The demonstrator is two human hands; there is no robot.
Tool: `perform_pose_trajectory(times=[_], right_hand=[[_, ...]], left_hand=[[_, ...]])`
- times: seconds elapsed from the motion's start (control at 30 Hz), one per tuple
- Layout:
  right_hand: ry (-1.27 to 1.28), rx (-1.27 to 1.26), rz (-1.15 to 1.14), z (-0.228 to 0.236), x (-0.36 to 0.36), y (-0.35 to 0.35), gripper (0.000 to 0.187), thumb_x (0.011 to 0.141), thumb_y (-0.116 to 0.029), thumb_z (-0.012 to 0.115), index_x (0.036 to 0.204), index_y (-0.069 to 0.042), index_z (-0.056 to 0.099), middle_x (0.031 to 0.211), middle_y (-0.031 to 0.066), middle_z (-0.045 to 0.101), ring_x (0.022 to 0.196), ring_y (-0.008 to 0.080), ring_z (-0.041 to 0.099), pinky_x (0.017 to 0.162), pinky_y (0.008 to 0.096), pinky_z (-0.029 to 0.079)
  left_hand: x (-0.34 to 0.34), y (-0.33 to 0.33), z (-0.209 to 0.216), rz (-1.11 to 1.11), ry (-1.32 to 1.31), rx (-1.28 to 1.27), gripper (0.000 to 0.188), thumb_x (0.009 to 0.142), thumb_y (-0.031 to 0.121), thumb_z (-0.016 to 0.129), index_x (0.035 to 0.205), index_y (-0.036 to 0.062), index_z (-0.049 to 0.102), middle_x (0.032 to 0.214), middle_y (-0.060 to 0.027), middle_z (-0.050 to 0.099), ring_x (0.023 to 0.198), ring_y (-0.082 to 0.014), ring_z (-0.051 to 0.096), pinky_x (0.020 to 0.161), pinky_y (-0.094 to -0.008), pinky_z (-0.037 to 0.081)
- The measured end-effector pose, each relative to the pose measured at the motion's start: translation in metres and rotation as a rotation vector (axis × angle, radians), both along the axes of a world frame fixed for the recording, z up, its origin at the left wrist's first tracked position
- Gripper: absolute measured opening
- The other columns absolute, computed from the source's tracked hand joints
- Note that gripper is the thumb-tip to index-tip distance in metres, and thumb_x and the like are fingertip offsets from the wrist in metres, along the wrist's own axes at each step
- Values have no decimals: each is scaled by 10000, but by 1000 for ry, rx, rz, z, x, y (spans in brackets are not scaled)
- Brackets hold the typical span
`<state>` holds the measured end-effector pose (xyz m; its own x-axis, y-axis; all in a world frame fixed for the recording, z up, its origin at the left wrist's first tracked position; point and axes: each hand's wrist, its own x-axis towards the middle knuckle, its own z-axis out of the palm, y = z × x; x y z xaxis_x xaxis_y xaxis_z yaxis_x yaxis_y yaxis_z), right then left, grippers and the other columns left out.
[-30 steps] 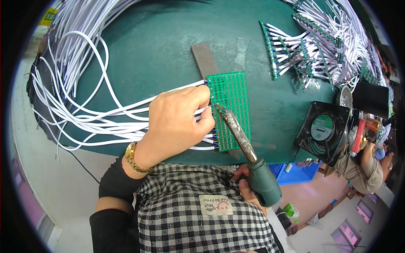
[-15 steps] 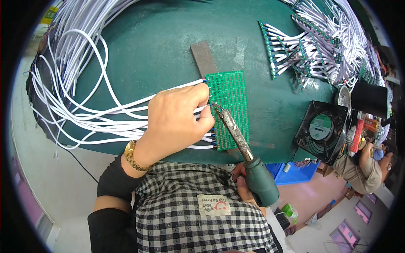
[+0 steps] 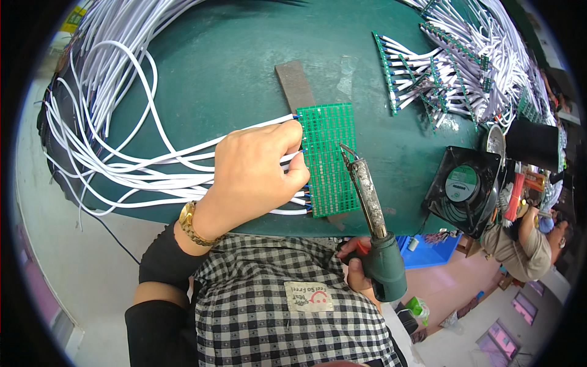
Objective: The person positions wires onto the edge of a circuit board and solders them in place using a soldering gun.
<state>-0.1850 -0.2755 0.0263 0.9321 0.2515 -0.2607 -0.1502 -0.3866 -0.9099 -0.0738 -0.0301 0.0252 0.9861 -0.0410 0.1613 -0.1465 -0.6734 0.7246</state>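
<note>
A green circuit board (image 3: pixel 330 165) lies on the table, with white cables (image 3: pixel 177 191) meeting its left edge by their stripped coloured ends. My left hand (image 3: pixel 254 165) is closed at that edge, thumb and forefinger pinching a white cable; the fingertips hide part of its end. Below the board, my right hand (image 3: pixel 358 266) grips a soldering iron (image 3: pixel 372 208) by its dark green handle. The iron's tip is over the middle of the board, away from the cable ends; whether it touches cannot be told. A flat metal bar (image 3: pixel 295 82) runs under the board's upper left corner.
A large bundle of white cables (image 3: pixel 113 55) fills the far left. Boards with cables attached (image 3: pixel 440 79) are heaped at the far right. A black fan (image 3: pixel 463 189) stands on the right, near a round metal dish (image 3: pixel 495 139). Beyond the table are a blue bin (image 3: pixel 431 252) and another person (image 3: pixel 520 251).
The soldering iron has moved right and slightly down, its tip leaving the board's left edge for the middle. My left hand stays in place.
</note>
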Motion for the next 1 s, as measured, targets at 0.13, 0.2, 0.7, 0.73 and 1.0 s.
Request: perform_pose_trajectory(times=[0.13, 0.2, 0.7, 0.73, 1.0], right_hand=[[-75, 16, -12, -13, -8, -6, 386, 870, -237, 629, 1153, -37, 458, 817, 105, 602, 733, 188, 597, 668, 316, 492], [-57, 1, -15, -8, -6, -3, 389, 870, -236, 631, 1163, -45, 459, 820, 106, 602, 731, 186, 593, 665, 314, 489], [-124, 86, -15, -27, -9, -7, 411, 863, -167, 619, 1233, -105, 449, 830, 108, 590, 725, 195, 579, 664, 336, 479], [-150, 96, 42, -25, -7, -5, 400, 866, -130, 595, 1236, -107, 446, 835, 115, 588, 735, 197, 580, 670, 339, 480], [-150, 50, 92, -10, -1, 0, 413, 869, -32, 545, 1260, -100, 433, 883, 137, 584, 782, 206, 589, 704, 335, 483]], left_hand=[[0, 0, -1, -5, -10, -7, 172, 680, 98, 639, 664, 56, 473, 584, -93, 514, 517, -281, 533, 485, -353, 396], [1, 0, 0, -8, -18, -16, 171, 681, 99, 638, 666, 57, 473, 585, -94, 517, 517, -284, 534, 485, -356, 398], [-16, 9, 18, -58, -300, 330, 198, 667, 66, 766, 770, 58, 598, 658, -37, 575, 587, -233, 538, 529, -321, 422], [-26, 11, 19, -59, -312, 287, 190, 668, 58, 767, 776, 58, 609, 672, -39, 587, 590, -225, 537, 528, -313, 423], [-34, 2, 3, -35, -297, 244, 172, 705, 51, 726, 857, 46, 646, 795, -54, 630, 670, -205, 562, 584, -306, 455]])
